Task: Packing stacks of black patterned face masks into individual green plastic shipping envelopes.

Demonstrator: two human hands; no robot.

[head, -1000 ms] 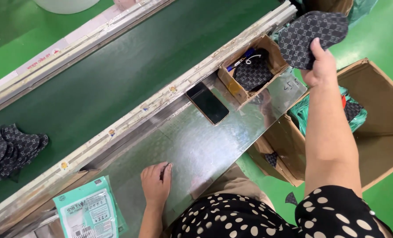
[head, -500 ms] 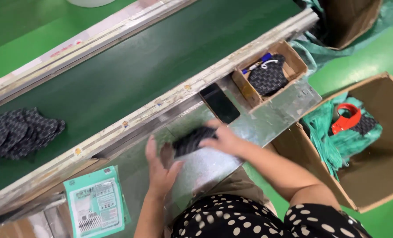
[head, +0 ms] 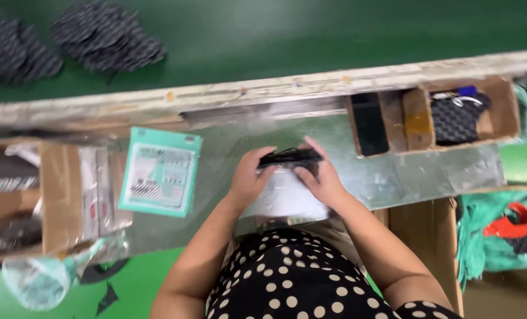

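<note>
At the near edge of the metal bench (head: 428, 171), both hands now meet on one dark patterned fabric piece (head: 289, 158). Half a second ago the right hand was just landing it on the bench; a second ago that hand was far right, holding a piece up over the cartons. So the piece has come off the supply side and sits at bench centre, directly in front of the person, resting on a white sheet (head: 284, 201)

Left hand (head: 248, 180): fingers curled, pinching the piece's left end. Right hand (head: 322, 180): fingers pressed on the right end, thumb under or behind, can't tell exactly. Piece looks folded or bunched flat between them; motion blur hides detail

Around it:
- teal-edged printed packet (head: 160, 171), left of the hands, well apart, flat on the bench
- small cardboard tray (head: 414, 115), far right, with a dark phone-like slab (head: 368, 123) in its left slot and another patterned piece (head: 455, 118) in its right slot
- green conveyor belt (head: 310, 29) beyond the rail, more dark pieces (head: 107, 35) at far left
- open carton (head: 15, 195) with clear bags, near left

Read: pick done, handling now two-handed at the bench
</note>
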